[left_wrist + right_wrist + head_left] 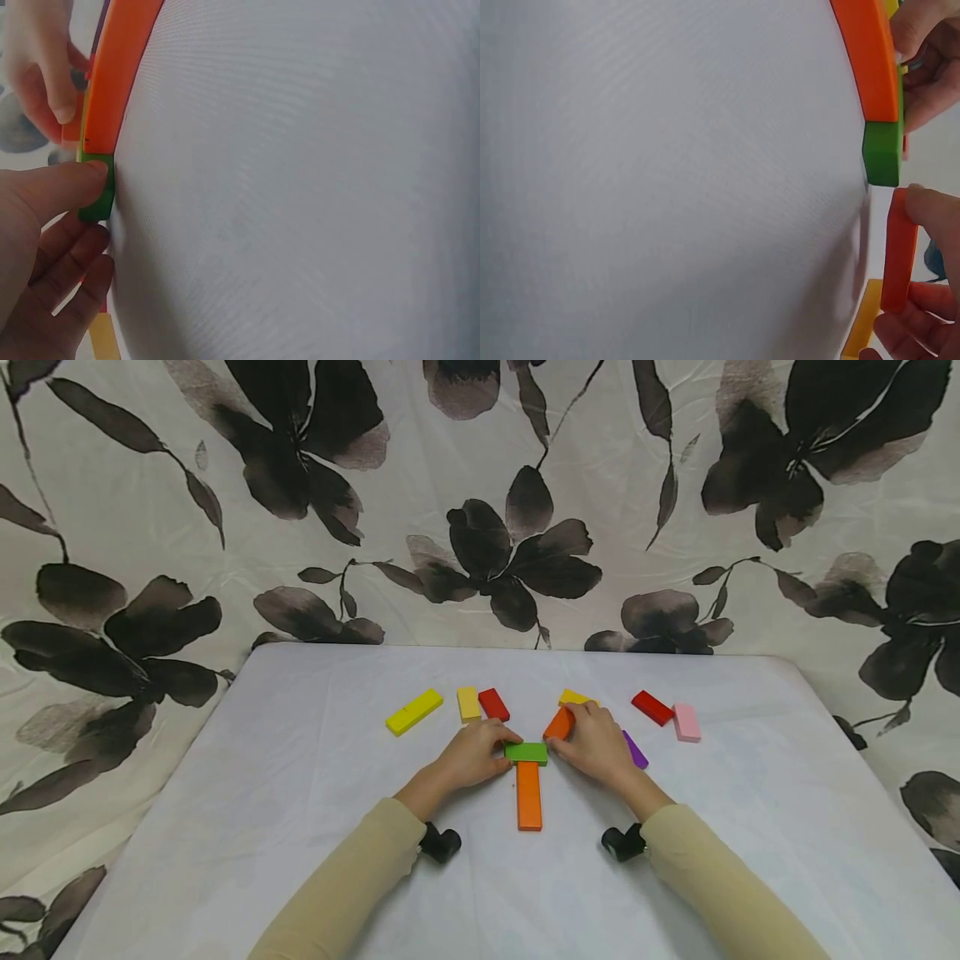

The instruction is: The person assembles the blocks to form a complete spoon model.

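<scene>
A green block [527,754] lies crosswise against the far end of a long orange block [528,797], making a T on the white cloth. My left hand [472,753] pinches the green block's left end between thumb and fingers. In my right hand [596,745] a shorter orange block [559,724] is held by thumb and fingers, tilted, just right of the green one. The right wrist view shows this orange block [900,251] with a gap between it and the green block [883,154]. Beside the right hand lies a purple block [635,750], partly covered by it.
Behind the left hand are a long yellow block [415,712], a short yellow block [468,704] and a red block [493,704]. Another yellow block [577,697] sits behind the right hand. Farther right, a red block [652,707] touches a pink block [686,723]. Flowered fabric [510,564] hangs behind the table.
</scene>
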### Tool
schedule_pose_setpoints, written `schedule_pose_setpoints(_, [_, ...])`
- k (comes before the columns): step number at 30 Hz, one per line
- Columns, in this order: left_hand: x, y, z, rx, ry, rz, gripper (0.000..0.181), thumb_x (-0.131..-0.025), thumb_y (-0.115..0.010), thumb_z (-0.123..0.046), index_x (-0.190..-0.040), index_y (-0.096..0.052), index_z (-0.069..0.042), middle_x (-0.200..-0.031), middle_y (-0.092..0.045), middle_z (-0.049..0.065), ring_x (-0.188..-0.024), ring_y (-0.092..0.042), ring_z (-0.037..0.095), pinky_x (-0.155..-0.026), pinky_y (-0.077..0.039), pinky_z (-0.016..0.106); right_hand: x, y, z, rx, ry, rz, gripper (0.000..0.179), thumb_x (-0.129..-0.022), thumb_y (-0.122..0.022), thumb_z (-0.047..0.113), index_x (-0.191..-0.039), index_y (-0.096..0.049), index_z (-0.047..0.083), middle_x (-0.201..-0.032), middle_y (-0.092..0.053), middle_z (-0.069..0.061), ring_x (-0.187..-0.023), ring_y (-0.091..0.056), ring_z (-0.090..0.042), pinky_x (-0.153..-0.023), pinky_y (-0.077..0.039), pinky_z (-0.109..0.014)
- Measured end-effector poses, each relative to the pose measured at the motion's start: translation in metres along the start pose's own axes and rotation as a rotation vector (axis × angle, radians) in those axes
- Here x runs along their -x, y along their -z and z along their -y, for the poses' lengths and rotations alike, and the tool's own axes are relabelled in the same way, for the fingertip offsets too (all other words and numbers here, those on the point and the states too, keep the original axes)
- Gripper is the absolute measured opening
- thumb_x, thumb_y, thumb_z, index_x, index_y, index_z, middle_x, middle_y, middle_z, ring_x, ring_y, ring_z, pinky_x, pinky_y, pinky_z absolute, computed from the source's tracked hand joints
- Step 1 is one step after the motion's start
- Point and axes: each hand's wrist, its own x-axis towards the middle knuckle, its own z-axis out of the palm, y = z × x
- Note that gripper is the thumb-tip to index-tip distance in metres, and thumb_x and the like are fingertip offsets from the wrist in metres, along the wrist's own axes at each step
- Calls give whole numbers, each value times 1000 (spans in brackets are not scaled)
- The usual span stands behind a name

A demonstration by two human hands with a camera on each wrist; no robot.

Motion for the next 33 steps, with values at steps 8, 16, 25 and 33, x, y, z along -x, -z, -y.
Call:
schedule_pose_setpoints(8, [0, 1, -2, -2, 16, 6, 30, -79, -70, -11, -110, -68, -10, -98, -62, 1, -83, -52, 12, -76, -47, 22, 11, 8, 3, -20, 65, 13, 66, -76, -72, 39, -126, -52, 1, -114, -55, -17, -103, -52, -32, -89, -47, -46])
schedule_pose_setpoints(16, [0, 1, -2, -5, 27, 12, 31, -80, -70, -11, -110, -67, -11, -99, -62, 0, -84, -52, 12, -77, -48, 23, 29, 14, 11, -60, 96, 64, 65, -73, -75, 40, -125, -54, 6, -116, -55, -13, -104, -52, -28, -86, -49, -43])
schedule_pose_setpoints(25, [0, 1, -1, -8, 20, 13, 31, -80, -70, -12, -111, -67, -11, -99, -62, 0, -84, -52, 12, -77, -48, 23, 53, 18, 15, -73, 203, 57, 63, -70, -78, 38, -122, -57, 9, -113, -56, -7, -101, -53, -24, -85, -49, -38])
schedule_pose_setpoints(33, [-1, 0, 0, -16, 9, 13, 31, -79, -71, -12, -110, -67, -11, -98, -62, 0, -83, -52, 11, -75, -47, 22, 71, 19, 18, -97, 277, 51, 61, -67, -80, 35, -119, -59, 10, -106, -54, -2, -96, -53, -20, -80, -50, -31])
